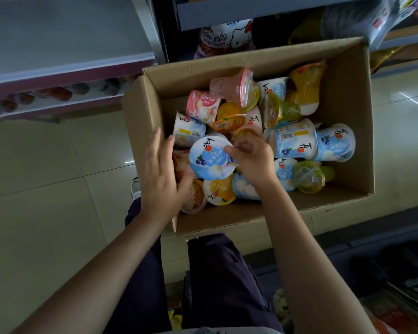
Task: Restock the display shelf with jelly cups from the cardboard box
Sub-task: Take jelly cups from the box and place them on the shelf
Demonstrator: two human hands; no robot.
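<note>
An open cardboard box (348, 88) stands on the floor, holding several jelly cups in blue, pink, orange and yellow. A blue blueberry cup (209, 159) lies lid-up at the box's near left. My right hand (253, 160) pinches this cup at its right rim. My left hand (159, 174) is at the cup's left side, fingers straight, thumb beneath it near the other cups. The display shelf (58, 75) at upper left has a row of reddish cups (58, 94) on its lower level.
Shelves behind the box hold snack bags, one with a cartoon cat (227, 37). More packaged goods lie at the lower right (396, 309). Pale floor tiles (46, 189) spread to the left. My legs in dark trousers (215, 273) are just before the box.
</note>
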